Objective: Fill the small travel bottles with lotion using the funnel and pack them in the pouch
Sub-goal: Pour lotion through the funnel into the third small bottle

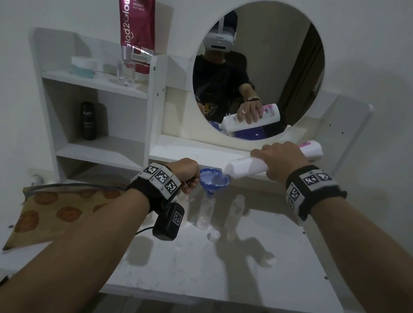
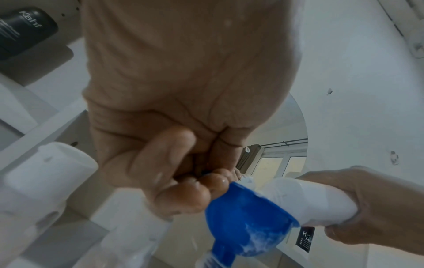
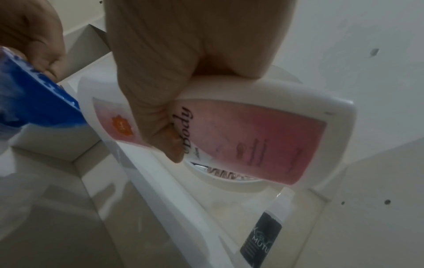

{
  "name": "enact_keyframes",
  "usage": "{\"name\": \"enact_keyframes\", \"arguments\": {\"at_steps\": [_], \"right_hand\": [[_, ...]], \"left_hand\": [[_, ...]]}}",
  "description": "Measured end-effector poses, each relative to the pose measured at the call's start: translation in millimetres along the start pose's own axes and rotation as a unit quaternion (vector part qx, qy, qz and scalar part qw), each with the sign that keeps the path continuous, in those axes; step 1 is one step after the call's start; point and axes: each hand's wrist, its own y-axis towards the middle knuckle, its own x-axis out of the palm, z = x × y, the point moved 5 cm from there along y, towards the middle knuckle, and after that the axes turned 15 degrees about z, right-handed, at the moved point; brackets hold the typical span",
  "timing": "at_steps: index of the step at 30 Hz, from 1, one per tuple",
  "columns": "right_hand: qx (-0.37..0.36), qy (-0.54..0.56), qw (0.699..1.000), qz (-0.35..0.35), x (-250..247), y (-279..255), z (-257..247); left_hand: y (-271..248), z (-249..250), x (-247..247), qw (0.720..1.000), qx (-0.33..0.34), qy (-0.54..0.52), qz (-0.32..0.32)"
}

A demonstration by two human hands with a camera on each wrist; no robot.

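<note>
Head view, left to right: a patterned brown pouch (image 1: pixel 61 213) lies flat at the left edge of the white counter (image 1: pixel 224 271), nothing visibly packed in it. Next, the person's left hand (image 1: pixel 187 173) pinches the rim of a blue funnel (image 1: pixel 214 181), fingers curled. The funnel's spout sits in the neck of a small clear travel bottle (image 1: pixel 205 215) standing upright on the counter. White lotion coats the funnel's bowl, and only a little shows at the bottom of this bottle, so its filling looks barely begun. Just beside it stands a second clear bottle (image 1: pixel 234 216), uncapped; how full it is cannot be told. A small white cap (image 1: pixel 214 235) lies on the counter between them. Furthest right, the right hand (image 1: pixel 282 163) wraps its grip around a large white lotion bottle (image 1: pixel 248 166), tipped with its mouth at the funnel's rim.

Judging by this, pouring is under way; finishing the fill, capping and packing all remain.
</note>
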Motion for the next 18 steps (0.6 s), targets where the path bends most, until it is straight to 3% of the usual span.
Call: {"name": "enact_keyframes", "arguments": {"at_steps": [18], "right_hand": [[-0.055, -0.059, 0.996, 0.032, -35.0, 13.5, -8.4]], "left_hand": [[-4.9, 1.3, -3.1, 1.000, 0.003, 0.018, -0.009]]}}
